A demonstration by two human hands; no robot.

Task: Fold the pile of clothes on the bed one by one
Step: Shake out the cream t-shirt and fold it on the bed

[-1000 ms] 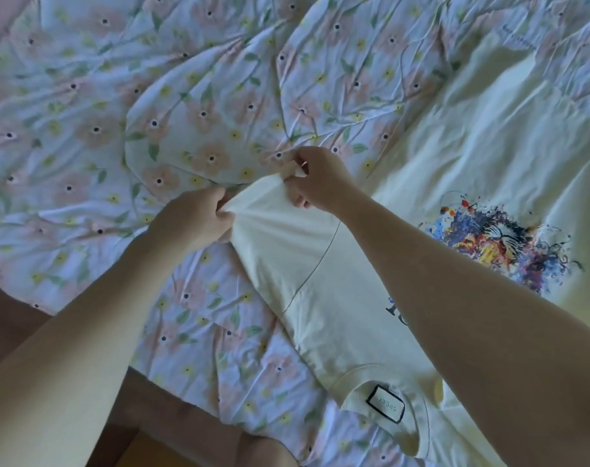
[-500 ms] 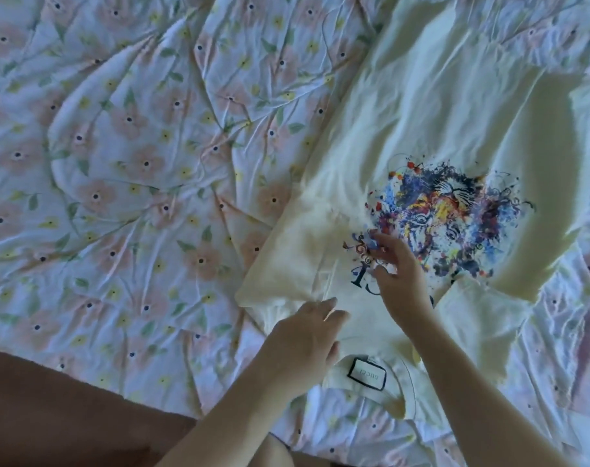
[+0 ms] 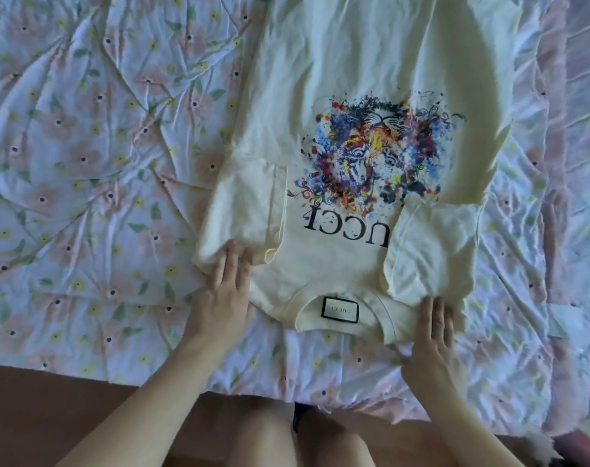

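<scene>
A pale yellow T-shirt (image 3: 337, 271) lies face up on the bed, collar toward me, with a colourful tiger print (image 3: 371, 153) and black lettering on its chest. Both short sleeves are folded inward over the front. My left hand (image 3: 224, 298) lies flat with straight fingers on the shirt's left shoulder, at the lower edge of the folded left sleeve (image 3: 246, 207). My right hand (image 3: 433, 335) lies flat at the right shoulder, fingertips on the folded right sleeve (image 3: 432, 251). A black-edged label (image 3: 340, 309) shows inside the collar.
The floral bedsheet (image 3: 94, 170) is crumpled, with ridges left of the shirt. Its near edge (image 3: 152, 375) hangs over a brown bed side. My knees (image 3: 303, 436) are at the bottom centre. The bed's right edge (image 3: 587, 230) is close to the shirt.
Earlier both hands pinched the left sleeve out on the sheet. It was folded inward over the shirt, and now both hands rest flat at the two shoulders near the collar.
</scene>
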